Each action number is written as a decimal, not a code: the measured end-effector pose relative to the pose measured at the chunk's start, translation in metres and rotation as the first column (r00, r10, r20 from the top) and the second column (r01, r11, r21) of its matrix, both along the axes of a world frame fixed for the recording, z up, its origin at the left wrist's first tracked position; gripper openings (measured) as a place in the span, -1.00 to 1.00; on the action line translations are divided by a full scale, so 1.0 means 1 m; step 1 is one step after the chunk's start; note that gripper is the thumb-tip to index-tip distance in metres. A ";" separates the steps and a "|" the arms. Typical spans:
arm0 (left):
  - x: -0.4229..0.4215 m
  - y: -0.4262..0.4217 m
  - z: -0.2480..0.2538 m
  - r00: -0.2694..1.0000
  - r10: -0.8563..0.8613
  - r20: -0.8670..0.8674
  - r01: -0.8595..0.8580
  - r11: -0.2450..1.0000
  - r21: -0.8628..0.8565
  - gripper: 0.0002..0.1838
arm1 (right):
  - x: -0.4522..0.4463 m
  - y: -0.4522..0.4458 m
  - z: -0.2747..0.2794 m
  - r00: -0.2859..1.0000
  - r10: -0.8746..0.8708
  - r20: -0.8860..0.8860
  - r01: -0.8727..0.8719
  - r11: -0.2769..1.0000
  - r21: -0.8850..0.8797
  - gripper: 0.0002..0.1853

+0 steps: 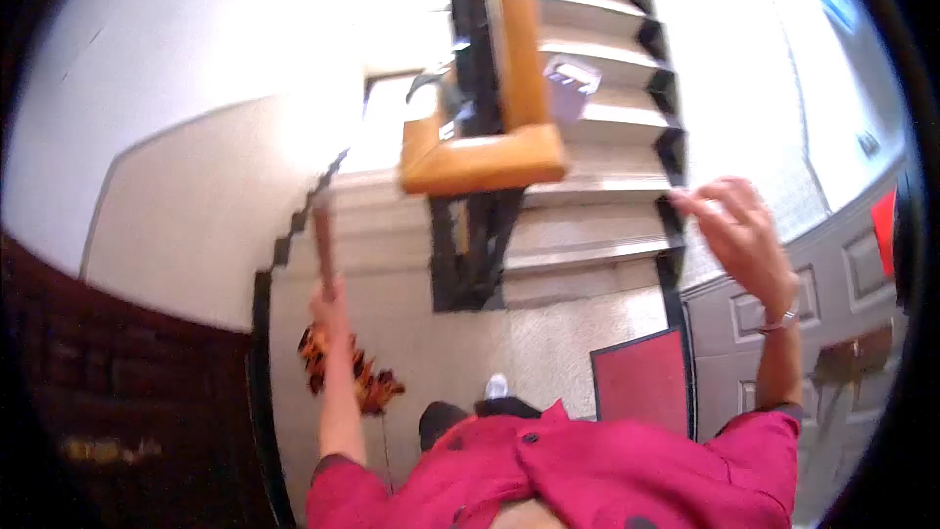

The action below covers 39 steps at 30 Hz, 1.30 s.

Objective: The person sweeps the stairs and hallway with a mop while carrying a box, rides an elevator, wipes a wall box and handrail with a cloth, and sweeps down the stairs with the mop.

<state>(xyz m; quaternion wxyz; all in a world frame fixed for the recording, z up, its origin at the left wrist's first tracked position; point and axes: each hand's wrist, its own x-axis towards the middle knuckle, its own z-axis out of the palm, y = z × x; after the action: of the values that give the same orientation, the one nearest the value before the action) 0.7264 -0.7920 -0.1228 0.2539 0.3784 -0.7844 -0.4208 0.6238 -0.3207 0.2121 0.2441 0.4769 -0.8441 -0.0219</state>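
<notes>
My left hand [331,309] is closed around the brown handle of a feather duster [328,245]. The handle points up and away from me, while orange and dark-brown feathers [367,382] show below the hand, partly behind my forearm. My right hand [739,235] is raised on the other side, with a bracelet at the wrist. Its fingers are loosely bent and apart, with nothing seen in them. Between my hands, farther forward, stands the wooden handrail [480,162] with its orange-brown end; neither hand touches it.
Stairs [597,191] climb on the right of the handrail; other steps lie to its left. A clear-and-purple container [571,88] sits on one step. A red mat [641,387] lies before a grey door [744,333]. A dark door [127,382] stands at left.
</notes>
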 end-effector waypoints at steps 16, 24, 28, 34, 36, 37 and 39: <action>-0.098 0.054 0.046 0.981 -0.195 0.005 0.195 0.980 -0.033 -0.77 | -0.149 0.067 -0.080 0.926 -0.197 0.323 0.207 0.978 0.003 -0.59; -0.087 0.068 0.072 0.967 -0.160 -0.199 0.198 0.962 0.188 -0.61 | -0.296 0.107 -0.196 0.749 -0.136 0.649 0.297 0.944 -0.145 -0.50; -0.075 0.090 0.070 0.990 -0.021 -0.139 0.041 0.990 0.136 -0.62 | -0.405 0.101 -0.261 0.563 -0.049 0.825 0.331 0.928 -0.171 -0.42; -0.039 0.197 0.039 0.886 0.234 0.401 -0.306 0.944 0.124 -0.63 | -0.612 0.065 -0.389 0.615 -0.026 0.788 0.404 0.869 -0.286 -0.28; -0.027 0.242 0.026 0.745 0.237 0.624 -0.410 0.900 0.148 -0.63 | -0.663 0.047 -0.422 0.675 -0.149 0.723 0.426 0.879 -0.216 -0.15; -0.020 0.263 0.025 0.657 0.219 0.721 -0.458 0.876 0.152 -0.63 | -0.691 0.043 -0.448 0.745 -0.104 0.659 0.344 0.906 -0.246 -0.06; -0.011 0.308 0.025 0.508 0.171 0.844 -0.551 0.818 0.165 -0.64 | -0.724 0.031 -0.471 0.679 -0.196 0.707 0.356 0.931 -0.084 -0.09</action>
<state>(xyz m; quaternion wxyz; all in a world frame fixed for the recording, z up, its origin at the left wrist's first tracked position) 0.7155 -0.4845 -0.0981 -0.1272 0.7289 -0.6038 -0.2966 -0.1003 -0.2895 -0.2585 -0.0427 0.2876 -0.9332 0.2110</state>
